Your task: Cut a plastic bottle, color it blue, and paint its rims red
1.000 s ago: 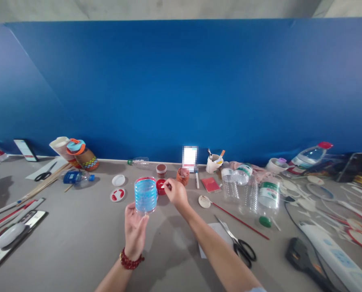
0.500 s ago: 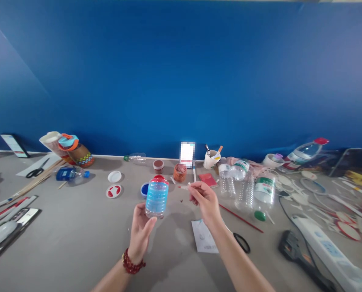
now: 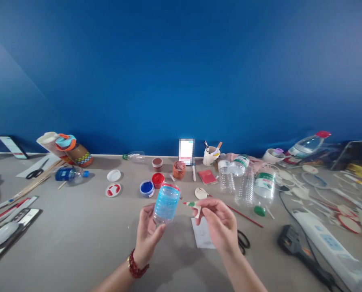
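My left hand (image 3: 150, 229) is wrapped round the lower part of a clear plastic bottle (image 3: 167, 202), which has a light-blue middle and a red band at its upper end. The bottle tilts to the right above the table. Between the fingertips of my right hand (image 3: 220, 223) is a small pointed cut-out piece (image 3: 193, 204) with red, green and white parts. Its tip points at the bottle, and a gap separates them. Behind the bottle stand an open blue paint jar (image 3: 147, 188) and an open red paint jar (image 3: 158, 180).
Right of my hands lie a red stick (image 3: 246, 215), black-handled scissors (image 3: 243, 240), several clear bottles (image 3: 264, 186), a hot glue gun (image 3: 302, 251) and a power strip (image 3: 323, 239). At left are a blue-labelled bottle (image 3: 67, 174) and a red-smeared lid (image 3: 113, 190).
The bottle has moved right and tilted more, uncovering the red paint jar. My right hand has come down and nearer, turning the cut-out piece so its green part shows.
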The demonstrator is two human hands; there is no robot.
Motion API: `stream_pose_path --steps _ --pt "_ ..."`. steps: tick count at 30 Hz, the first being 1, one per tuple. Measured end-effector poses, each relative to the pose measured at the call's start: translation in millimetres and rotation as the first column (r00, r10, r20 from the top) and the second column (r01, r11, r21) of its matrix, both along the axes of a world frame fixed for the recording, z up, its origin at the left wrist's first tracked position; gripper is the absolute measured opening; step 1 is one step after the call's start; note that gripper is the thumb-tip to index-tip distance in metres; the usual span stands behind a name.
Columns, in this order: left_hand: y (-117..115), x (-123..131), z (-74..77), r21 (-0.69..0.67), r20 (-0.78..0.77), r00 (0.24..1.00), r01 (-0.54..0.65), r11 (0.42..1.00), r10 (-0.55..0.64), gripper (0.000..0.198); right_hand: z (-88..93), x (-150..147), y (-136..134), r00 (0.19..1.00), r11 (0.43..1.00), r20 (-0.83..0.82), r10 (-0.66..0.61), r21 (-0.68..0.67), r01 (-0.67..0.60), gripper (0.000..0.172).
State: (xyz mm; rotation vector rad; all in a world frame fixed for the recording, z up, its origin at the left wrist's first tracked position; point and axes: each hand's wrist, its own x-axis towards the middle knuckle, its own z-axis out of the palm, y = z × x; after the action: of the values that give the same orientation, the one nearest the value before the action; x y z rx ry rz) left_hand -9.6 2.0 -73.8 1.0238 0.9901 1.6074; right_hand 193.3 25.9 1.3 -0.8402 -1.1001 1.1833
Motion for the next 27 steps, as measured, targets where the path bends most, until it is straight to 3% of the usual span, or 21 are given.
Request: stream_pose_path --steps 3,7,27 --pt "-1 -1 0.1 0.014 -0.038 0.999 0.013 1.000 -0.013 0.047 -0.4 -6 -4 0.987 0.993 0.117 -0.110 0.059 0.103 0.009" --pt "-2 -2 0.4 -0.003 -0.027 0.999 0.034 0.999 -0.034 0.046 -0.7 -13 -7 0.944 0.973 0.247 -0.217 0.138 0.188 0.019" --pt "-4 -2 -1.6 -0.006 0.063 0.994 0.092 0.996 -0.091 0.044 -3.0 -18 3 0.942 0.980 0.273 -0.193 0.101 0.172 0.010"
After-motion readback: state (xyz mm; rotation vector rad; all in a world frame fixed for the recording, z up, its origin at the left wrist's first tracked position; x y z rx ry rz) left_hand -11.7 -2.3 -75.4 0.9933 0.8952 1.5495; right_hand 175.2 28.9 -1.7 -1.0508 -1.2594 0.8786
